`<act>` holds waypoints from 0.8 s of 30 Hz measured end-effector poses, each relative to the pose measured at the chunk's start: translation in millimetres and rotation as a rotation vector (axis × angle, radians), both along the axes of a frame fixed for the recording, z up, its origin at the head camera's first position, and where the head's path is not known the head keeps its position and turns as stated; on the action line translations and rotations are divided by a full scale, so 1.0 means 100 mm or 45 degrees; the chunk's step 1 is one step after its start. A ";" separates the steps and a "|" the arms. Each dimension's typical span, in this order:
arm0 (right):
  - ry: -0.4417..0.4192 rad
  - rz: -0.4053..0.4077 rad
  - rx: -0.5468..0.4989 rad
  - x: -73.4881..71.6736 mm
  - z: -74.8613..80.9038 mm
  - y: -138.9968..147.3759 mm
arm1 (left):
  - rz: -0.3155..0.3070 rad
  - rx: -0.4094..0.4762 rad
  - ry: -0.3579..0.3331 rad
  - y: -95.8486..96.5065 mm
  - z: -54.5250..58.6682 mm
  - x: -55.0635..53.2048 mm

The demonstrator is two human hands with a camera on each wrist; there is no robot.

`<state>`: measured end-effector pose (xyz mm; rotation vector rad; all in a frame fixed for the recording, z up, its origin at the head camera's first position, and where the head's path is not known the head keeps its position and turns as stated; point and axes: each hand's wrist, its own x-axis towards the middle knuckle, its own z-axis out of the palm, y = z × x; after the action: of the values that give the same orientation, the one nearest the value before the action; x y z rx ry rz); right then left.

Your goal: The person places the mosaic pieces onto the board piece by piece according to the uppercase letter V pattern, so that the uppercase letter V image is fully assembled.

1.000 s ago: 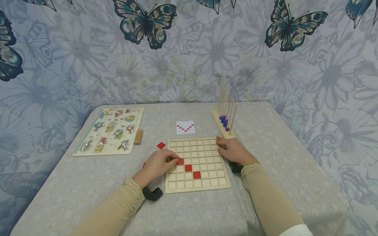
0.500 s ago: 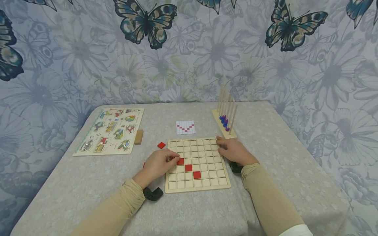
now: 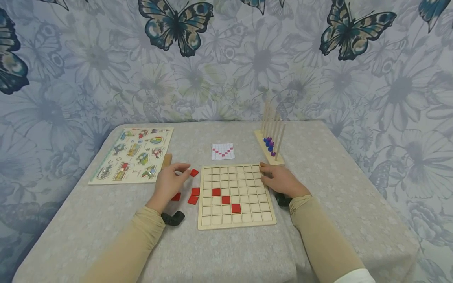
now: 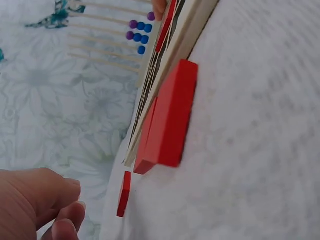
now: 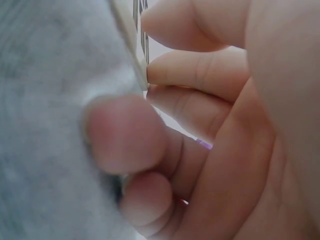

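My left hand hovers over the cloth left of the grid board, its fingers loosely bent with nothing between them. Just right of its fingertips lies a red square tile. More red tiles are on the cloth between this hand and the board, and one red tile is partly covered by the hand. Three red tiles form a diagonal in the board's cells. At the board's right edge rests my right hand, its fingertips touching the rim.
A pattern card with a red V lies behind the board. At back right stands a wooden peg rack with blue and purple beads. A picture puzzle board lies on the left, beside a wooden block.
My left hand has left the red tile on the board and moved left and away from me, toward the loose tiles, uncovering some. My right hand stays at the board's edge.
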<state>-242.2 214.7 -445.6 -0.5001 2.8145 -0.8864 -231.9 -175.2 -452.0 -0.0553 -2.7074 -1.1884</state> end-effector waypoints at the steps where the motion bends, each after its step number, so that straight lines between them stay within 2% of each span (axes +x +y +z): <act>1: 0.003 0.003 0.001 0.00 -0.01 0.00 | 0.000 0.002 -0.010 -0.01 -0.02 -0.02; 7: 0.025 0.013 0.003 -0.01 -0.03 0.01 | -0.005 -0.031 -0.014 -0.03 -0.11 -0.09; 11: 0.033 0.013 -0.003 -0.01 -0.02 0.00 | -0.019 -0.109 -0.006 -0.03 -0.14 -0.12; 18: 0.020 0.010 -0.003 -0.01 -0.03 -0.01 | -0.004 -0.226 -0.022 -0.02 -0.14 -0.15; 24: 0.025 0.002 -0.002 0.00 -0.03 -0.01 | -0.006 -0.245 -0.038 0.00 -0.14 -0.13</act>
<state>-242.3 213.6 -448.6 -0.5131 2.8307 -0.8880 -244.9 -175.0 -465.5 -0.0707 -2.8405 -0.9337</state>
